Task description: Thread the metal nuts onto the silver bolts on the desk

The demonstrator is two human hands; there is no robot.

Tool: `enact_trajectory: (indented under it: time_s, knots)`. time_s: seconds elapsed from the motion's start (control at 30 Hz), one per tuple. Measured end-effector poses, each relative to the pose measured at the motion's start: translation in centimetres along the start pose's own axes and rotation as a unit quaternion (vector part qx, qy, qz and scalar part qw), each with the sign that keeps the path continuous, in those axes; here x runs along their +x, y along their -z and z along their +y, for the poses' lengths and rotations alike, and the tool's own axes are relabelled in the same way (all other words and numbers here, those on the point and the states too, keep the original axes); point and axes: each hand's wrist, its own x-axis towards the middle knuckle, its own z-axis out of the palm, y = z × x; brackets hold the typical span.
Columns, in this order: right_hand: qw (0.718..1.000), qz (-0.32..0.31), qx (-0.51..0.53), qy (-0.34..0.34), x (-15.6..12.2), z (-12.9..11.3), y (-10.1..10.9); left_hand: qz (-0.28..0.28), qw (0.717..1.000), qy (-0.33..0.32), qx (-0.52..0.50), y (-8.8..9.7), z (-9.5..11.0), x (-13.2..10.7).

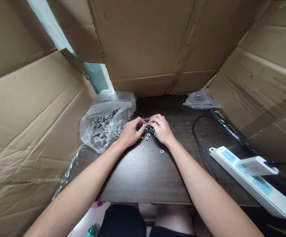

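Observation:
My left hand [133,131] and my right hand [160,128] meet over the middle of the dark table, fingertips closed in a pinch. Between them is a small silvery bolt [147,124], gripped from both sides; its ends are partly hidden by the fingers. Whether a nut sits on it is too small to tell. Under and around the fingers lie several metal nuts [147,138], partly covered by the hands. One separate nut [162,151] rests nearer to me, below my right hand. Left of my left hand, a clear plastic bag [123,98] lies open with many bolts [103,122] inside.
Cardboard walls [153,42] surround the dark table [143,177] at the back and sides. A white power strip [246,187] with a plugged-in charger [258,165] lies at the right. A black cable [194,131] curves beside it. Another clear plastic bag [202,99] lies at the back right.

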Motion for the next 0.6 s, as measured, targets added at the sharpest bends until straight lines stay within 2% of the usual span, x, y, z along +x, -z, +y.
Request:
enact_trajectory:
  time_s: [0.6]
  knots:
    - [1.000,0.018,-0.007,0.003,-0.16,-0.51,-0.03,-0.001,1.000,0.000,-0.005,-0.15,-0.15,-0.01]
